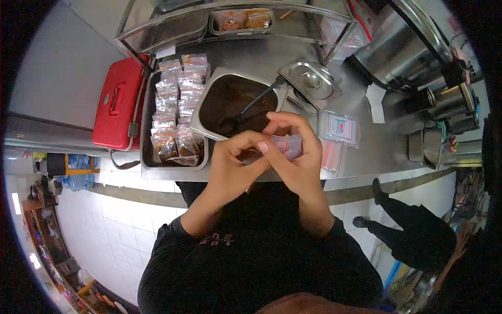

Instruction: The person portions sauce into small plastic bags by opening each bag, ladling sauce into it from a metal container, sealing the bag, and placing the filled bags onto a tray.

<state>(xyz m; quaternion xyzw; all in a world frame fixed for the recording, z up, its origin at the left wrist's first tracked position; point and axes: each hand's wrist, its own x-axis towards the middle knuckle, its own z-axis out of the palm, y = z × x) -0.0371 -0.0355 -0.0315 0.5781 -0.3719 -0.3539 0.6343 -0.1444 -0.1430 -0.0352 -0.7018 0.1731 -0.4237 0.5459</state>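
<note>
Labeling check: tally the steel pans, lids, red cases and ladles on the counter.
Steel pans: 2, sauce pan and tray of filled bags
Steel lid: 1
Red case: 1
Ladle: 1
Total: 5

Red case (116, 104), dark brown sauce (232, 102) — steel-grey counter (376, 141), black shirt (261, 261)

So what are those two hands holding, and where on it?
A small clear plastic bag, pinched along its top edge between the left hand and right hand, above the sauce tray.
</note>
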